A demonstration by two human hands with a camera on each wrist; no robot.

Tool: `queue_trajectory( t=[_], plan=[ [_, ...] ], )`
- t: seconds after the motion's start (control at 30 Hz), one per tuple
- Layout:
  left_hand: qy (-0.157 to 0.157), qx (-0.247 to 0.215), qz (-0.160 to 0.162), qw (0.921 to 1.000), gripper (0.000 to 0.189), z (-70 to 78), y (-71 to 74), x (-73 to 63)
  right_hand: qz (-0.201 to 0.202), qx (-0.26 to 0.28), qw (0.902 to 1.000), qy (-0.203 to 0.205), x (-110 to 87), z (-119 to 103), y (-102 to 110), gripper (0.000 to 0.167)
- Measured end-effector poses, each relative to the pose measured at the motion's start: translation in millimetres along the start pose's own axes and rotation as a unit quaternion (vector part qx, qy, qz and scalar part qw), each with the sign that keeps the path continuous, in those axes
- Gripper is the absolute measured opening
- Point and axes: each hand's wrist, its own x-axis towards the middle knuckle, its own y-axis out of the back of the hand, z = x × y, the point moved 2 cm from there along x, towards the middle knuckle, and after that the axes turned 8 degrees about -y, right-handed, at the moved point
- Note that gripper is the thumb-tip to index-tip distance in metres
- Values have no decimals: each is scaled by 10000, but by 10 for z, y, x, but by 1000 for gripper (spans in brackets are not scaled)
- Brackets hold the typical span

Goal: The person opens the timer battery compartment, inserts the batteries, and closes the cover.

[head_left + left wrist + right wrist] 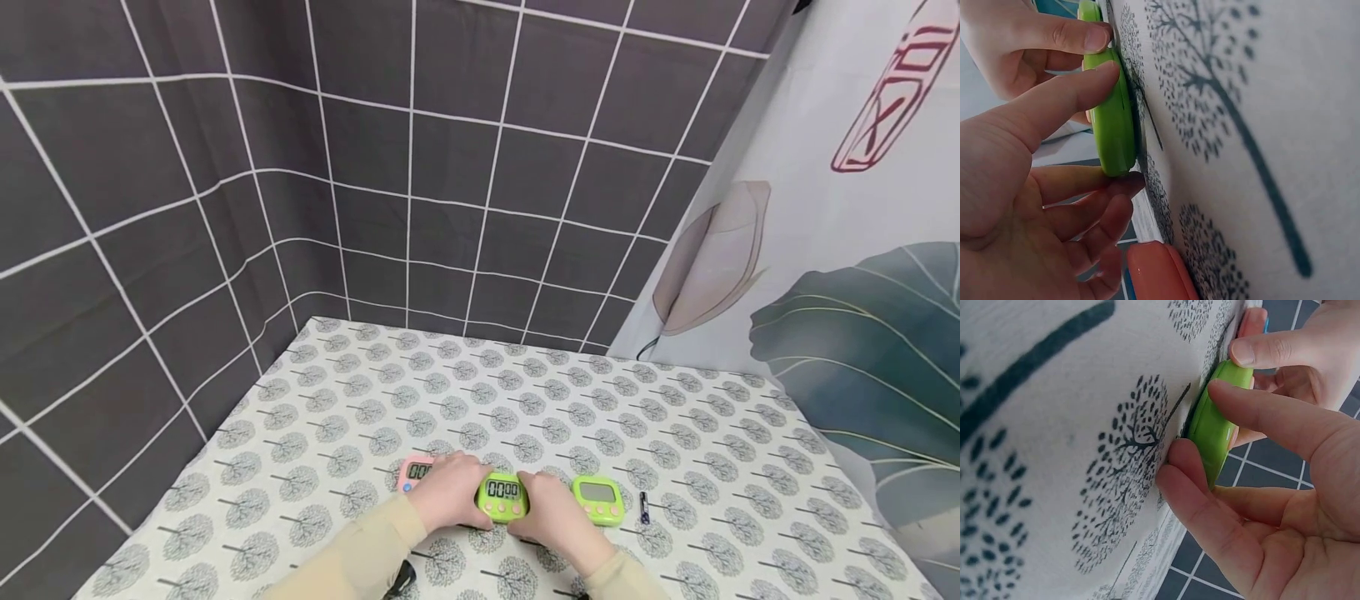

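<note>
A bright green digital timer (502, 497) lies on the patterned cloth between both hands, its screen facing up and showing zeros. My left hand (453, 493) pinches its left side, thumb on the near edge and forefinger at the far edge, as the left wrist view shows. From the right, my right hand (551, 515) grips the same timer (1210, 425) with thumb and fingers. A pink timer (1157, 275) sits just left of it, partly covered by the left hand in the head view. Beyond the right hand rests a second green timer (597, 500) with a blank screen.
A small dark cylinder (644, 508), perhaps a battery, lies right of the second green timer. The tree-print cloth (465, 400) covers the table. Dark grid-patterned curtain (450, 167) stands behind and left, with a leaf-printed white curtain (847, 333) at right.
</note>
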Motion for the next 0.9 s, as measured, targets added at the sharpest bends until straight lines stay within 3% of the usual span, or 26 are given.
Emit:
queue_trajectory(
  t=[0.27, 0.53, 0.67, 0.9],
  plan=[
    [60, 193, 46, 9998, 75, 6, -1, -5, 12, 198, 9998, -65, -23, 19, -2, 77],
    [77, 118, -14, 9999, 83, -11, 9, -29, -302, 585, 9975, -265, -62, 88, 23, 85],
    [17, 175, 61, 9998, 88, -22, 9, -43, -176, 674, 9973, -242, -142, 109, 71, 84],
    [-84, 375, 329, 9987, 84, 62, 67, 17, 475, 590, 9967, -289, -275, 169, 279, 71]
  ],
)
